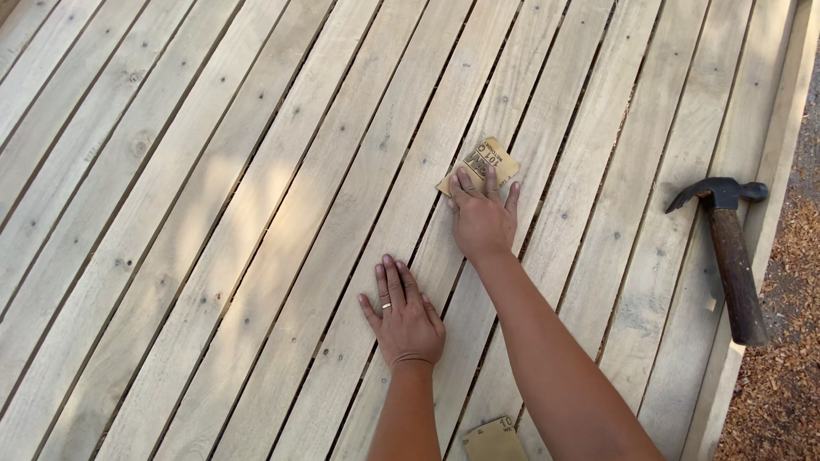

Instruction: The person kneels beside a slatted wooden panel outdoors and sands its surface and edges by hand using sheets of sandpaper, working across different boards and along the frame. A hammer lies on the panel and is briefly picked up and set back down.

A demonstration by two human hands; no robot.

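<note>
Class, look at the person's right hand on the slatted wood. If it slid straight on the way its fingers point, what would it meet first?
The right hand points up the boards, fingers already pressing a piece of sandpaper. It would simply push that along; beyond it only bare wooden slats show. The hammer lies well off to the side.

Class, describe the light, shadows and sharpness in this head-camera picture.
Head view: soft daylight, dappled shadow patches on the boards at left; no glare; right hand on the sandpaper, left hand and hammer all sharp; slats fan out toward the edges.
</note>
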